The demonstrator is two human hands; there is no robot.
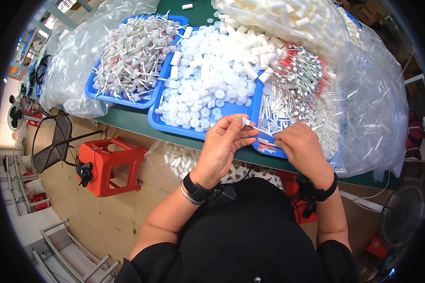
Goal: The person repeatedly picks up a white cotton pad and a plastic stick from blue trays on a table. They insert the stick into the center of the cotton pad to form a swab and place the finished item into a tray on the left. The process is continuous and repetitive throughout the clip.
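Note:
My left hand [225, 140] pinches a small white plastic piece [246, 122] between thumb and forefinger, in front of the blue trays. A thin white stick [261, 129] runs from that piece toward my right hand [301, 147]. The right fingertips are closed on the stick's other end, partly hidden. Just beyond my hands, the middle blue tray [174, 128] holds translucent discs [205, 70] and white foam-like cylinders [250, 42]. Under and beside my right hand, the right tray [275, 152] carries loose thin white sticks [288, 111] and a red-tipped bundle of thin pieces [301, 70].
At the left, another blue tray [119, 101] is heaped with discs on sticks [134, 56]. Clear plastic bags [373, 113] flank the trays on the green table [127, 114]. A red stool [111, 165], a mesh chair [56, 141] and a fan [401, 216] stand around me.

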